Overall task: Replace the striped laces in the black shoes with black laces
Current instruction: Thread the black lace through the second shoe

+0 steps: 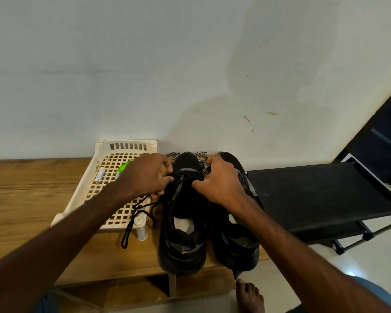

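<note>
One white basket [127, 146] sits on one counter [32, 188]. Inside the basket lie one small white cylinder [100, 173] and one green item [124, 167]. Right of the basket stand two black shoes, the nearer shoe [183, 251] and the farther shoe [235, 245], then one black rack [314, 195]. There are two hands, the left hand [145, 177] and the right hand [219, 184]. One black lace [127, 233] trails beside the basket. The striped laces [174, 154] cannot be counted.

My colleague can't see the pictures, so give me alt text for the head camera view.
A left hand and right hand pinch a black lace at the eyelets of a black shoe on a wooden table. The second shoe stands beside it, striped laces lie by the toes, and a white plastic basket sits to the left.
</note>
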Demonstrator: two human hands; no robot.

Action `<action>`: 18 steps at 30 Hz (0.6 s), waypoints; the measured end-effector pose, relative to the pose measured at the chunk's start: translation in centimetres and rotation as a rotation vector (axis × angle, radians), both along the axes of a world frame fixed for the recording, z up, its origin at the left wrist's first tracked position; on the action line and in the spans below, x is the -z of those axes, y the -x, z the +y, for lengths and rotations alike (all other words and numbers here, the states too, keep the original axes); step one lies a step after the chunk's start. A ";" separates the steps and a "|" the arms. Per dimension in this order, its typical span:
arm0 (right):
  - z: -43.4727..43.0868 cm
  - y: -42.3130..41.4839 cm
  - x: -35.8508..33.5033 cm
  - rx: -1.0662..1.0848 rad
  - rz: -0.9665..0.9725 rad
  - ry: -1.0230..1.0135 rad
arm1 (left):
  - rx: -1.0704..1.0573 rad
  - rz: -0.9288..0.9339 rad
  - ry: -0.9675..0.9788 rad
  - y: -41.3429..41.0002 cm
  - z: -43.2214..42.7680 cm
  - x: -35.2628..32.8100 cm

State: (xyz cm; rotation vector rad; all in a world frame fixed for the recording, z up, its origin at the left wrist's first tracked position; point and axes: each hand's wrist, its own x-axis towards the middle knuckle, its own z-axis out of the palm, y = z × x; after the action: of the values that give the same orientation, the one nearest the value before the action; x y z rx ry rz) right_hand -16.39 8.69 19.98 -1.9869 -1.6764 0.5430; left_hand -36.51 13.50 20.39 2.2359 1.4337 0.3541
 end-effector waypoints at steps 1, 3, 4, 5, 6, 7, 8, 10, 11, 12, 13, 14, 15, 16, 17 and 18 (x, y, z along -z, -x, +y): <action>0.0 0.0 0.0 0.000 0.004 -0.001 | -0.002 0.088 -0.044 -0.3 0.0 0.1; -0.1 0.1 0.0 -0.002 0.009 0.002 | -0.023 0.207 -0.169 -0.6 0.2 0.3; -0.1 0.1 0.0 -0.004 0.014 0.004 | -0.038 0.221 -0.209 -0.7 0.2 0.2; -0.1 0.1 0.1 -0.005 0.021 0.005 | -0.051 0.234 -0.220 -0.7 0.4 0.2; 0.0 0.0 0.1 -0.005 0.026 0.005 | -0.057 0.241 -0.205 -0.7 0.5 0.1; -0.1 0.0 0.1 -0.007 0.027 0.006 | -0.054 0.227 -0.155 -0.7 0.6 0.0; -0.2 -0.1 0.0 -0.010 0.028 0.011 | -0.046 0.146 -0.074 -0.7 0.8 -0.1; -0.4 0.0 -0.3 -0.016 0.026 0.020 | -0.052 -0.236 0.193 -0.8 0.9 -0.8; -0.7 0.0 -0.5 -0.023 0.025 0.006 | -0.056 -0.476 0.337 -0.8 0.8 -1.2; -0.9 0.0 -0.8 -0.033 0.037 -0.043 | -0.037 -0.693 0.452 -0.8 0.5 -1.8; -1.1 0.1 -1.3 -0.053 0.077 -0.115 | 0.001 -0.855 0.530 -0.8 0.3 -2.2; -1.3 0.1 -1.8 -0.085 0.170 -0.186 | 0.051 -0.960 0.581 -0.9 -0.1 -2.6; -1.5 0.2 -2.4 -0.127 0.318 -0.220 | 0.106 -1.027 0.610 -0.9 -0.4 -3.0; -1.7 0.3 -3.1 -0.175 0.497 -0.205 | 0.153 -1.068 0.626 -1.0 -0.8 -3.3; -1.9 0.5 -3.6 -0.218 0.680 -0.161 | 0.191 -1.090 0.632 -1.1 -1.0 -3.6; -2.1 0.7 -4.0 -0.248 0.840 -0.108 | 0.223 -1.100 0.629 -1.2 -1.1 -3.8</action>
State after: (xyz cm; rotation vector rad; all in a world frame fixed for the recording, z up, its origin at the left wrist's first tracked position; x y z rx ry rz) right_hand -17.05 6.59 24.03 -1.1945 -1.3510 1.1504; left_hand -35.31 12.40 24.17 1.2708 0.5616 0.7634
